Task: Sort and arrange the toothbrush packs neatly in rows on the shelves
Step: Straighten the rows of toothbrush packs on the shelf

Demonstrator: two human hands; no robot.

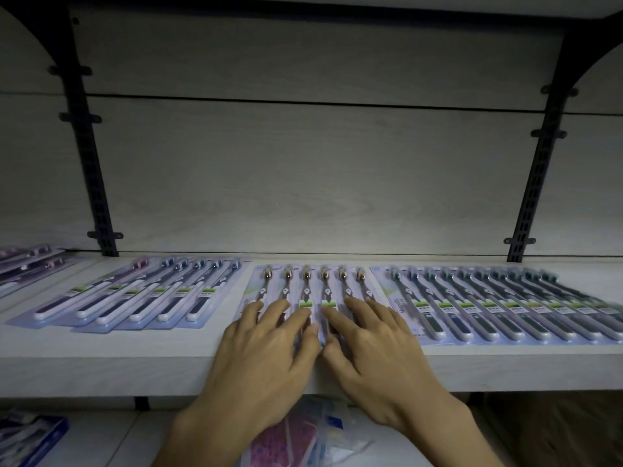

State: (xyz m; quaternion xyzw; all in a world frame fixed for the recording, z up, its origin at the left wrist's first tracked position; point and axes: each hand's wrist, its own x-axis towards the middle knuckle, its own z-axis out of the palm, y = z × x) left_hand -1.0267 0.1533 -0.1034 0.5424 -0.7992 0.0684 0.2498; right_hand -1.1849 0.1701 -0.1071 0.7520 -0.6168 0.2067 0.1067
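Shelf [101,362]: pale wood-look board carrying all the packs; my wrists crossed its front edge.
Back wall [303,170]: pale panel with two dark slotted uprights [91,156]; the light was dim.
Right row [499,305]: dark-handled packs, overlapped like shingles, looking even.
Left row [135,298]: white-handled packs, fanned at a slant, their front ends uneven.
Middle row [313,291]: six brown-headed packs lying flat between the other rows, heads toward the wall.
Left hand [266,352]: fingers spread and nearly straight, pressing flat on the middle row's handle ends; clamped on nothing.
Right hand [374,345]: likewise spread and flat, just beside my left.
Handling, my judgement: light, thin card with a glossy blister; likely to slide and bend, so push with flat fingers or lift by the card edges.
Lower shelf [101,433]: loose packs, blurred.
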